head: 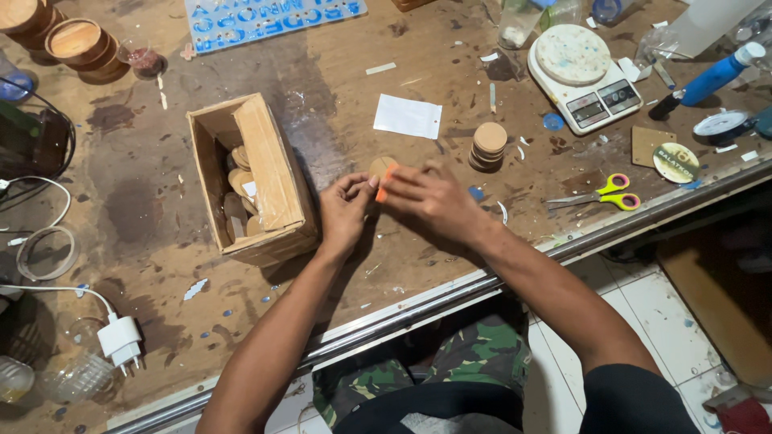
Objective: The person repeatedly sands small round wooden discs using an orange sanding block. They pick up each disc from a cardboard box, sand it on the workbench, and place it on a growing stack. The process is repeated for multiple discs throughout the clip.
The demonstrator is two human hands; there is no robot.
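Observation:
My left hand [344, 210] and my right hand [430, 199] meet over the middle of the brown worktable [145, 209]. Between their fingertips they hold a small round wooden disc [379, 166] and a thin orange strip [384, 183] against its edge. Just left of my left hand stands an open cardboard box [257, 181] with several more wooden discs inside. A short stack of wooden discs [488, 146] sits to the right, beyond my right hand.
A white kitchen scale [585, 76] stands at the back right, yellow-and-pink scissors [603, 193] lie near the metal table edge, a white paper slip [408, 116] lies behind my hands. Wooden bowls [76, 44] are far left; a white charger [119, 337] and cable lie front left.

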